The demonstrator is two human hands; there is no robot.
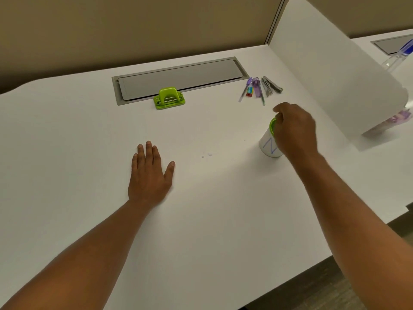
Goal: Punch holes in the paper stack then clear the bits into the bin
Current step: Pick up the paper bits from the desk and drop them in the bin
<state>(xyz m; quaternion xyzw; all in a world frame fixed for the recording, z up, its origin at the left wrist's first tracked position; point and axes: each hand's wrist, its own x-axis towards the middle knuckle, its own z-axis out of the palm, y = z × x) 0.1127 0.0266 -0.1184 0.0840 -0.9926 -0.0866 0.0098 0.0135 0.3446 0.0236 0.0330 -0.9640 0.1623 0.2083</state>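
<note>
A small white bin (268, 145) with a green rim and a blue mark stands at the right of the white desk (223, 220). My right hand (295, 128) hovers over its rim with fingers bunched together; whether they pinch anything is hidden. My left hand (149, 175) lies flat on the desk, palm down, fingers apart, holding nothing. Between the hands a few tiny white paper bits (207, 155) lie on the surface. The green hole punch (169, 98) sits at the back, against the grey cable tray. I cannot make out a paper stack.
A grey cable-tray lid (178, 78) is set into the desk's back. Pens, a purple tool and a metal stapler (271, 85) lie at the back right. A curved white divider (348, 81) rises on the right; a clear bottle (395, 57) stands beyond it. The desk edge runs at lower right.
</note>
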